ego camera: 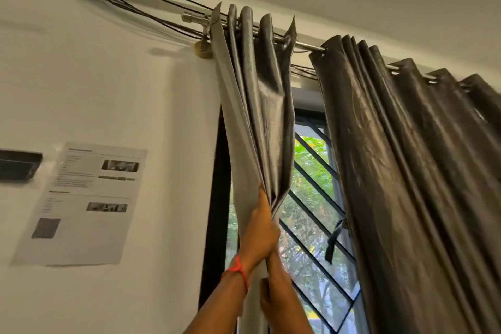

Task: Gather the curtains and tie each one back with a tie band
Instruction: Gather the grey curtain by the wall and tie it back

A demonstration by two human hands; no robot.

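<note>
Fixed high on the white wall (108,84) by a metal bracket (202,25): a slim silver metal curtain rod (306,47). Threaded on it by eyelets, a glossy light grey curtain (260,89) bunched at the left end and a darker grey-brown pleated curtain (393,144) to the right, bare rod between. Strung close along it, thin black cables (151,3).

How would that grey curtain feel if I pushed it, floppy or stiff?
Probably floppy: the curtain folds into soft pleats and bunches narrow where the left hand and right hand grip it. It may be slippery, since its surface looks shiny. It likely slides sideways easily, as it hangs on a smooth rod.
</note>
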